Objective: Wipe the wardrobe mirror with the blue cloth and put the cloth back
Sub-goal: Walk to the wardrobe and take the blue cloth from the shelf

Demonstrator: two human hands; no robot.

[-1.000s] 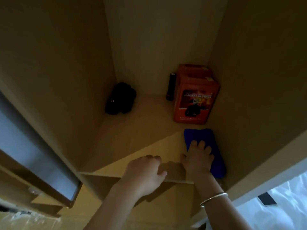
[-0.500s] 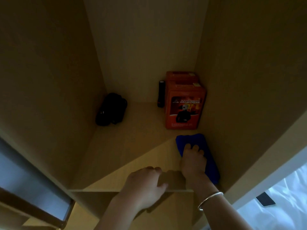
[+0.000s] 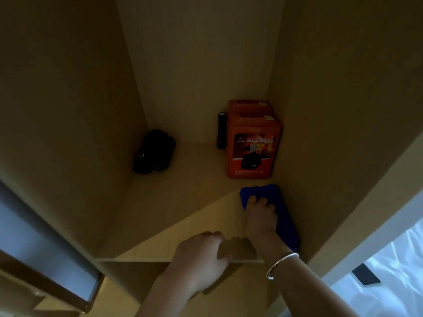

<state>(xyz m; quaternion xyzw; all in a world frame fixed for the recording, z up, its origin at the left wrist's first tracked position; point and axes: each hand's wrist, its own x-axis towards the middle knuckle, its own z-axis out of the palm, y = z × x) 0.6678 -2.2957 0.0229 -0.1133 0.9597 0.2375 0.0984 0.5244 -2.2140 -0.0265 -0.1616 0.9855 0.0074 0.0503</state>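
Head view showed the right hand [image 3: 261, 213] on the blue cloth [image 3: 286, 225], its fingers [image 3: 262, 202] curled and bunching the fabric on the shelf [image 3: 174, 216], hard against the wardrobe's right wall. The left hand [image 3: 201, 252] gripped the shelf's front edge, fingers hooked over it. Whether the cloth was being taken up or set down could not be told. Either way, it seemed best to keep it folded and clear of the orange box [image 3: 253, 154] just behind. That box carried pale lettering above a fire picture, too small to read.
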